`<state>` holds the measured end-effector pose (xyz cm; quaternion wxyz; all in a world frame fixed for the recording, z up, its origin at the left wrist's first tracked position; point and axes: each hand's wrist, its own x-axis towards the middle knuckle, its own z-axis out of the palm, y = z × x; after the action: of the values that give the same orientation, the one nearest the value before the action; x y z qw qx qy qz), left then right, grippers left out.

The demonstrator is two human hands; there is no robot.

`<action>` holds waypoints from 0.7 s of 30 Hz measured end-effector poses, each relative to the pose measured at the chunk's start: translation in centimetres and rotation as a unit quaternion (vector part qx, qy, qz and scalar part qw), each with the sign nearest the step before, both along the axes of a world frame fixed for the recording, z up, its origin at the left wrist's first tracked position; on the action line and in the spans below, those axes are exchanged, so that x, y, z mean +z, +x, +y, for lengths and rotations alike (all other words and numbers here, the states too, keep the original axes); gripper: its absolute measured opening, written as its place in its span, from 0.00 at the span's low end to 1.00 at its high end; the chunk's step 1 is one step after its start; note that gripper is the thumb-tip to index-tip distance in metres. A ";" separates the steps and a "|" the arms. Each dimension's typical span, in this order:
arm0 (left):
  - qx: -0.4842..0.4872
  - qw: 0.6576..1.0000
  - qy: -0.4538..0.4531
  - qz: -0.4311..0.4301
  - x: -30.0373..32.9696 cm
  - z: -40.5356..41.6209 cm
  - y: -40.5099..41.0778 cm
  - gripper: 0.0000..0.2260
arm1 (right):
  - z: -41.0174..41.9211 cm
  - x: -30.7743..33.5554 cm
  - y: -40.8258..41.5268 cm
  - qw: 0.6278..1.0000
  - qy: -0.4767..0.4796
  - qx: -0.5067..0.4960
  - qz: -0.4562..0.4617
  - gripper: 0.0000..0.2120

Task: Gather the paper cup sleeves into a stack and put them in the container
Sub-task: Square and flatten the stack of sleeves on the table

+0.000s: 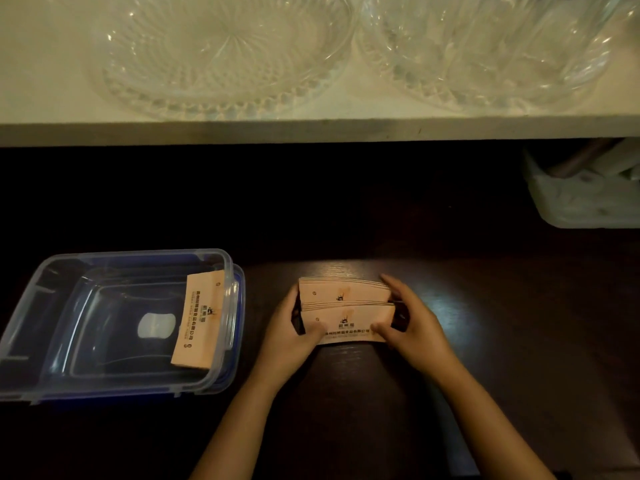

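Note:
A pile of tan paper cup sleeves [346, 308] with dark print lies on the dark table, in two offset bunches. My left hand [294, 332] grips its left end and my right hand [410, 320] grips its right end, fingers curled over the edges. To the left stands a clear plastic container [41, 271] with blue trim. A small stack of sleeves [199, 320] lies inside it against the right wall.
A white shelf edge [311, 131] runs across above the table, carrying two cut-glass dishes [221, 53] [485, 46]. A pale plastic bin [585, 195] sits under the shelf at the far right.

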<state>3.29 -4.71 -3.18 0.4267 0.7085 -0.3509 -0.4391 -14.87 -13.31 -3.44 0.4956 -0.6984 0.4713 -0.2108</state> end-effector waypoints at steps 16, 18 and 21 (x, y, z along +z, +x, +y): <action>0.252 0.954 -0.084 0.139 0.0 0.2 -4.9 0.09 | 5.8 -1.3 -0.7 0.981 -0.179 -0.024 0.065 0.37; 0.227 0.959 -0.084 0.145 0.0 0.0 -5.2 0.12 | 6.6 -1.8 0.2 0.984 -0.160 -0.062 0.053 0.37; 0.201 0.951 -0.109 0.207 0.0 0.3 -4.4 0.14 | 6.8 -1.8 0.6 0.982 -0.160 -0.080 0.056 0.38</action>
<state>-1.13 -4.41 -3.15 0.6441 0.6067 -0.1512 -0.4406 -14.26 -6.50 -5.25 0.3316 -0.7392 0.5132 -0.2831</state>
